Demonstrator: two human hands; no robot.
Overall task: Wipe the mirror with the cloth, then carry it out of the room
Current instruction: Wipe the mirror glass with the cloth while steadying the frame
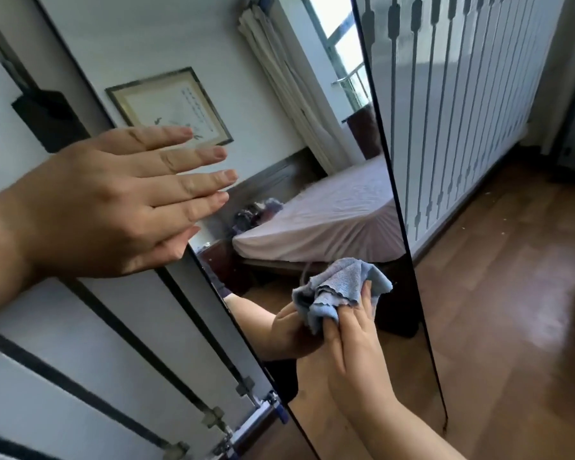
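The tall mirror (279, 161) runs slantwise through the middle of the frame, its dark thin edge leaning from the top centre down to the lower right. At the left of the frame the left hand (113, 207) is spread flat, fingers straight and together, holding nothing, and laid over the mirror's left edge. Lower centre, the right hand (352, 330) pinches a bunched blue cloth (339, 287) against the glass, fingertips on the fabric, and its own reflection meets it from the left. In the glass there is a bed with a pale sheet (322, 217), a framed picture (170, 104) on the wall with a column of small characters, too blurred to read, and long curtains (286, 78) beside a bright window (342, 38). Behind the mirror on the right stands a white panelled wall with dark vertical strips (462, 111); the same dark strips cross the white surface at lower left. Brown wooden floor (512, 310) fills the right side. Small metal fittings (246, 393) sit near the mirror's left edge in the lower part of the frame.
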